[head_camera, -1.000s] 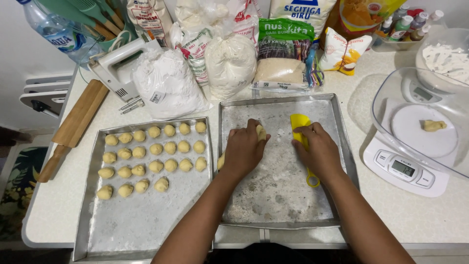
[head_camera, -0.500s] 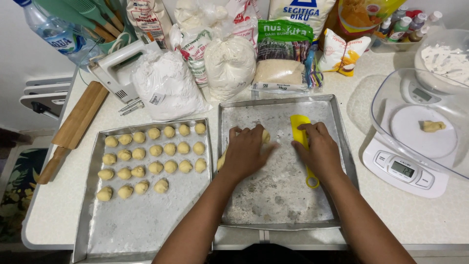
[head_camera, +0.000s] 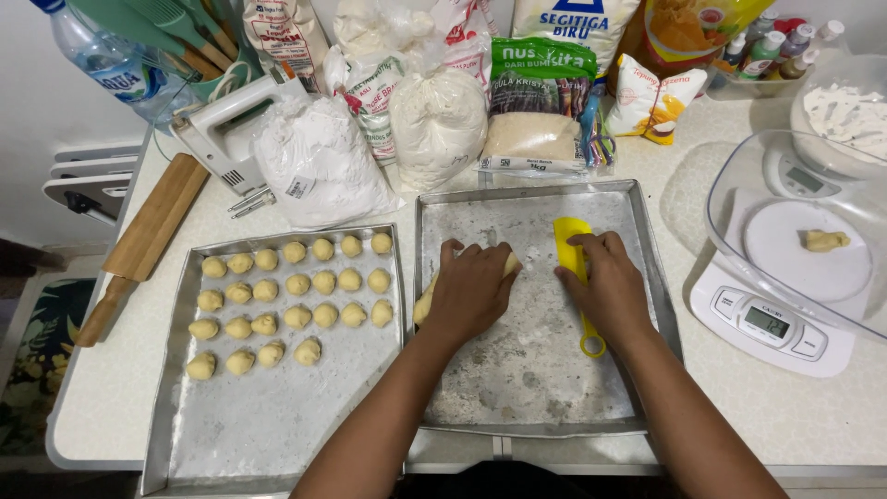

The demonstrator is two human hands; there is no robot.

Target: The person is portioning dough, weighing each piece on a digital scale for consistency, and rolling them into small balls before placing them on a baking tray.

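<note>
Left hand (head_camera: pixel 469 294) has slid a bit left vs a sec ago, fingers pressed flat on the dough log (head_camera: pixel 427 303) w/ ends poking out (rolling goes on). Right hand (head_camera: pixel 605 286), fingers curled on the yellow scraper (head_camera: pixel 575 268), hasn't moved on the floured tray (head_camera: pixel 517 388).

A single head-worn camera is looking steeply down, close above the table (head_camera: pixel 739 425), with forearms entering from six o'clock toward twelve.

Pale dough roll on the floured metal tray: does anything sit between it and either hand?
Nothing visible does. The left hand lies directly on the pale dough roll. The right hand rests on the yellow plastic scraper beside it, bare floured metal tray between them.
</note>
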